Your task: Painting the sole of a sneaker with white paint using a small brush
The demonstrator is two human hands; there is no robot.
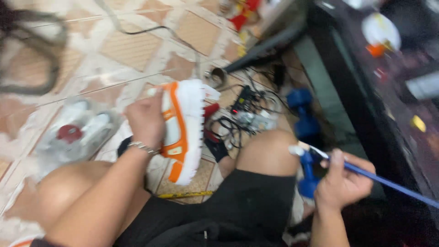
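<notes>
While the whole view is smeared by motion, the white and orange shoe (184, 128) is plain enough: the left hand (145, 120) grips it by the upper, sole turned toward the right, held up above the bare knees. The right hand (342, 179) is closed around a thin blue-handled brush (361, 174), its pale tip pointing left near the right knee. Below lies a floor of tan and white tiles (132, 45), with a yellow strip (185, 195) resting flat under the shoe. To the left on the floor sits a clear plastic package (75, 132) holding something white with a red patch; its contents are too blurred to name. Past the shoe a tangle of black cables (242, 116) spreads beside a small metal cylinder (218, 77). Two blue dumbbells (305, 123) show near the right knee, one partly hidden behind the hand. A dark cabinet (366, 105) rises on the right, its top cut off, bearing a blurred white round object (380, 29).
</notes>
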